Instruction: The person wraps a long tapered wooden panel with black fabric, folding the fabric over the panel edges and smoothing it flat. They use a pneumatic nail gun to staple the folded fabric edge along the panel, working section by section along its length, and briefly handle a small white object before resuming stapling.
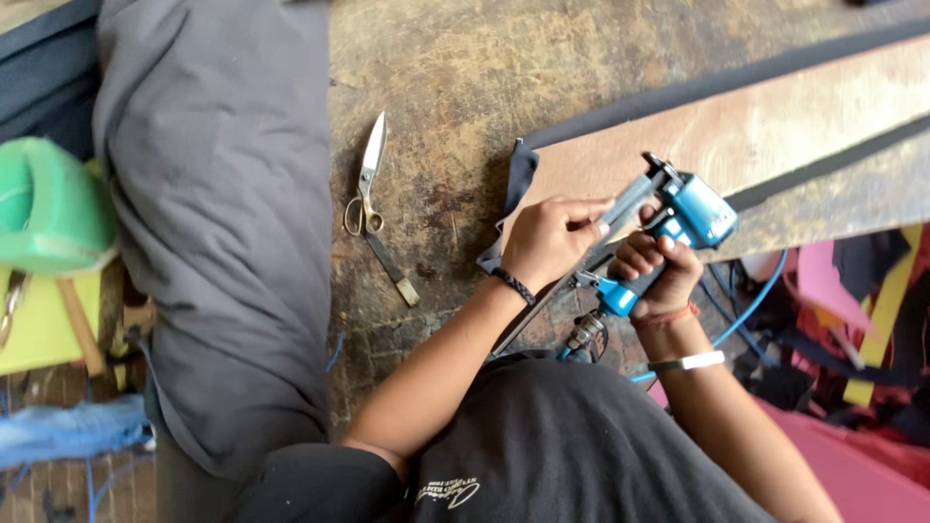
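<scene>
Staple gun (678, 218): right hand (651, 266) closed on handle, left hand (547, 237) pinching dark cloth (513, 189) flat on board (756, 136); best kept taut, nose square.

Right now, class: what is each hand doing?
Left hand: closed, pinching the blue pneumatic staple gun's grey metal magazine.
Right hand: closed around its blue handle.
</scene>
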A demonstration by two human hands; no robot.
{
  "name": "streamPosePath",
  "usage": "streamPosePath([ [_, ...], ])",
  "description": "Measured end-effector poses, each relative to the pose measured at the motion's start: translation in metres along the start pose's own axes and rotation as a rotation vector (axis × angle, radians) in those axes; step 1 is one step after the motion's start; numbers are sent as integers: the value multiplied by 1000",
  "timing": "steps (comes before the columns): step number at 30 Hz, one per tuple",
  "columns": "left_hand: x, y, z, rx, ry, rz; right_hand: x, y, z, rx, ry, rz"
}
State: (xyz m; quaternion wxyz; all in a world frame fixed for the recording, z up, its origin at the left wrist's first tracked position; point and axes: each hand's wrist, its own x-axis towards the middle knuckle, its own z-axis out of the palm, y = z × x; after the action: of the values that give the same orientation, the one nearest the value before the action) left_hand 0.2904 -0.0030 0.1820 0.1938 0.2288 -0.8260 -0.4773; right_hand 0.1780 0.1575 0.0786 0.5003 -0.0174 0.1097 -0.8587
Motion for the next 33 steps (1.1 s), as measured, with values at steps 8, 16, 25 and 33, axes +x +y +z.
streamPosePath([
  [8, 14, 9, 50, 182, -36, 135, 1, -38, -25, 62, -12, 2],
  [16, -15, -36, 15, -525, -471, -342, 32, -80, -33, 78, -48, -137],
  [25, 12, -56, 33, -1064, -221, -589, 58, -23, 14, -230, 29, 90],
  [33, 3, -106, 46, -992, -36, -497, 75, -19, 49, -532, 69, 249],
])
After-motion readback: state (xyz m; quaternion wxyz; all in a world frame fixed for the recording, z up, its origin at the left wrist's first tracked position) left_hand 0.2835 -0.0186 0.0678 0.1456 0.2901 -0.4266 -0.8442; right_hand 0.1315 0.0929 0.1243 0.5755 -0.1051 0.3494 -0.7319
